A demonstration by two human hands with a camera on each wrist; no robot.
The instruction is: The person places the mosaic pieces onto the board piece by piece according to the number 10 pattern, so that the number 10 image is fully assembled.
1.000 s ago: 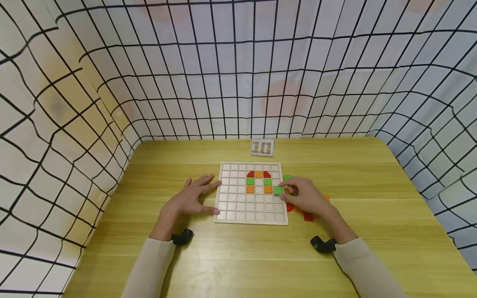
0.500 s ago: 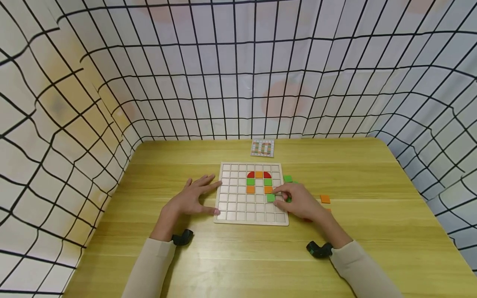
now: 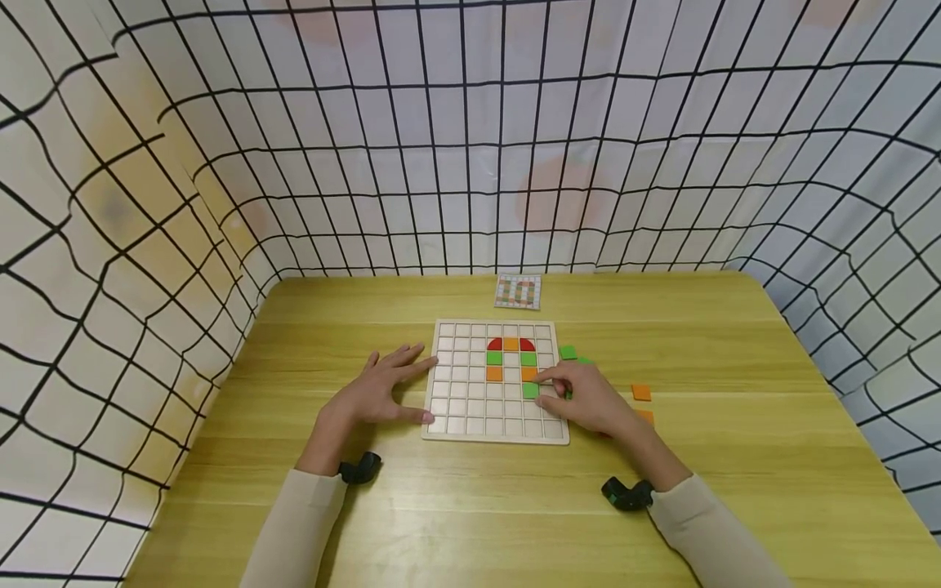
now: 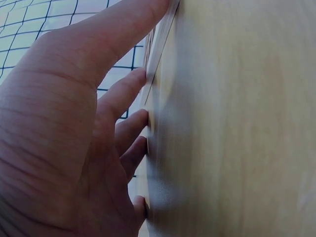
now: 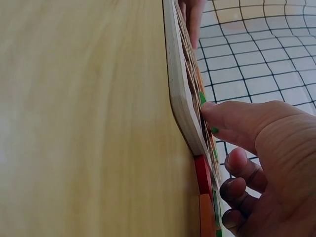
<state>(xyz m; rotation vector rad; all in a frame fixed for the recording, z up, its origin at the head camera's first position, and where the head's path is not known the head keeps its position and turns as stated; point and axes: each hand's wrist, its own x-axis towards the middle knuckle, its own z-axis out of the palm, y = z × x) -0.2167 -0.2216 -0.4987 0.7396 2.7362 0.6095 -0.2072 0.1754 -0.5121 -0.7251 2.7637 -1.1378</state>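
A square wooden grid board (image 3: 466, 407) lies flat on the table. My left hand (image 3: 373, 394) is spread beside it, thumb and index fingertip at its left edge. Thumb and index finger of my right hand (image 3: 586, 395) pinch a green square tile (image 3: 530, 391) at a cell near the board's right side. Directly above that cell is an orange tile (image 3: 529, 374). Red quarter-round tiles (image 3: 495, 345), green squares (image 3: 494, 358) and orange squares form an arch in the grid. In the right wrist view, the thumb (image 5: 217, 112) reaches the green tile over the board's rim.
A small printed pattern card (image 3: 518, 291) lies behind the board. Loose tiles are at the right, among them a green one (image 3: 568, 352) and an orange one (image 3: 642, 393); my right hand partly hides the pile. Black-lined white cloth (image 3: 456, 163) surrounds the table (image 3: 441, 506).
My right hand has carried the green tile left and toward me, from the board's right edge to the cell below the right orange tile. The left hand has stayed put.
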